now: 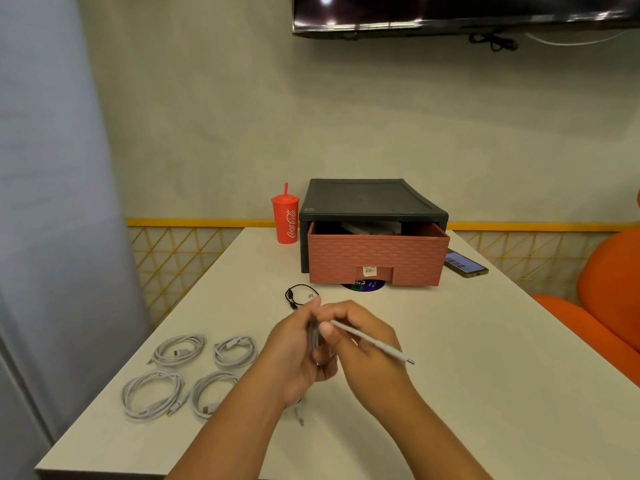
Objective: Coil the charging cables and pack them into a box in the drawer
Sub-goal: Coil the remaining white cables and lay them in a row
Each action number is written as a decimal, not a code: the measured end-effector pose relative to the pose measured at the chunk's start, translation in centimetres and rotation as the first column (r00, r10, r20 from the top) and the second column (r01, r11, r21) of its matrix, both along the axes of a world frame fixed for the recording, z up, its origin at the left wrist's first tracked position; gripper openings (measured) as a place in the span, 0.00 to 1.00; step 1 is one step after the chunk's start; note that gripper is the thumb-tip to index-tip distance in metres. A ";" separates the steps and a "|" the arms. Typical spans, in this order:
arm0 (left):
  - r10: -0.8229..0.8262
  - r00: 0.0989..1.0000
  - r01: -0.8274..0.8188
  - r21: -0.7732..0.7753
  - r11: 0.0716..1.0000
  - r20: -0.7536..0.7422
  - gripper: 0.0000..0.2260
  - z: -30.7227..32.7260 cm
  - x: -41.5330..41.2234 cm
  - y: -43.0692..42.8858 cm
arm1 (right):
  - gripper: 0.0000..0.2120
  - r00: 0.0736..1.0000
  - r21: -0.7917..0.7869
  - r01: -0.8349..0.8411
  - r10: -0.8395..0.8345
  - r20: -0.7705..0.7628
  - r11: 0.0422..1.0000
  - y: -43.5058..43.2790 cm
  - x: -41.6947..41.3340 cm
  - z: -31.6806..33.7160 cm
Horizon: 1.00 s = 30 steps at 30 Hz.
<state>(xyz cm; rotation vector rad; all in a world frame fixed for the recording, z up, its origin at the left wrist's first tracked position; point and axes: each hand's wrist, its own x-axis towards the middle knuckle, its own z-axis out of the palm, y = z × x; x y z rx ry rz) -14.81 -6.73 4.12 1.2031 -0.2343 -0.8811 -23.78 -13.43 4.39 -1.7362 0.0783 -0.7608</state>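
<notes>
Both hands meet at the centre of the frame, low over the table (450, 341). The left hand (294, 358) grips a tight bundle of white cable (313, 336), fingers curled round the loops. The right hand (370, 344) is closed on the same cable just beside it, and the loose tail sticks out across it toward the lower right, plug end in the air. (Exactly which right fingers do the pinching, I cannot tell.)

At lower left lie four coiled white cables (180, 349), two by two, apart from each other. Just above the hands sits a small black cable (299, 296) in a loose loop.

At the far end of the table, the pink drawer (375, 261) is pulled partway out of its black frame (370, 199), with a grey box (374, 228) showing inside. A red cup (285, 218) with a straw stands left of it and a phone (465, 263) lies to its right.
</notes>
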 end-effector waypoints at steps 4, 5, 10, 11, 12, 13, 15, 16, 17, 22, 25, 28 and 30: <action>-0.090 0.989 0.083 -0.065 0.994 -0.114 0.10 -0.5 0.9 0.8 | 0.11 0.998 -0.256 -0.037 0.022 -0.060 0.966 -0.4 0.1 -0.3; -0.118 0.986 0.110 -0.072 0.991 -0.120 0.13 -0.6 1.0 1.0 | 0.10 0.998 -0.276 -0.031 0.016 -0.055 0.961 -0.4 0.1 -0.4; -0.149 0.983 0.137 -0.105 0.985 -0.112 0.09 -0.5 1.1 1.2 | 0.16 0.996 -0.417 -0.084 0.079 -0.030 0.905 -1.4 -0.7 -0.1; -0.155 0.981 0.140 -0.130 0.982 -0.117 0.07 -0.3 1.0 1.3 | 0.19 0.998 -0.363 -0.068 0.067 -0.016 0.929 -1.9 -0.9 0.1; -0.154 0.979 0.131 -0.166 0.977 -0.134 0.05 0.0 0.9 1.4 | 0.20 1.000 -0.303 -0.020 0.025 0.013 0.953 -2.2 -1.0 0.6; -0.161 0.973 0.123 -0.222 0.967 -0.164 0.06 0.2 0.9 1.5 | 0.20 0.997 -0.231 0.072 -0.068 0.027 0.970 -2.8 -1.1 0.7; -0.153 0.965 0.078 -0.324 0.943 -0.213 0.10 0.8 0.7 1.7 | 0.20 0.982 0.004 0.186 -0.186 -0.015 0.983 -3.8 -1.0 0.5; -0.142 0.965 0.053 -0.362 0.931 -0.222 0.11 0.8 0.7 1.7 | 0.19 0.976 0.130 0.212 -0.204 -0.072 0.969 -4.1 -1.0 0.5; -0.134 0.965 0.035 -0.395 0.918 -0.226 0.11 0.8 0.7 1.7 | 0.19 0.973 0.227 0.213 -0.186 -0.133 0.950 -4.2 -1.1 0.4; -0.026 0.975 -0.079 -0.456 0.886 -0.219 0.10 1.0 0.2 1.6 | 0.08 0.938 0.386 0.007 0.128 -0.323 0.923 -3.2 -2.4 0.1; 0.034 0.981 -0.119 -0.453 0.884 -0.191 0.11 0.8 0.1 1.7 | 0.05 0.972 0.382 -0.061 0.142 -0.188 0.922 -2.8 -3.5 0.4; 0.074 0.978 -0.157 -0.449 0.880 -0.196 0.10 0.4 0.0 1.8 | 0.12 0.991 0.367 -0.102 0.126 -0.042 0.925 -2.6 -4.1 0.9; 0.091 0.973 -0.181 -0.453 0.873 -0.214 0.09 0.0 -0.2 1.8 | 0.10 0.997 0.344 -0.069 0.076 -0.006 0.936 -2.1 -3.9 1.1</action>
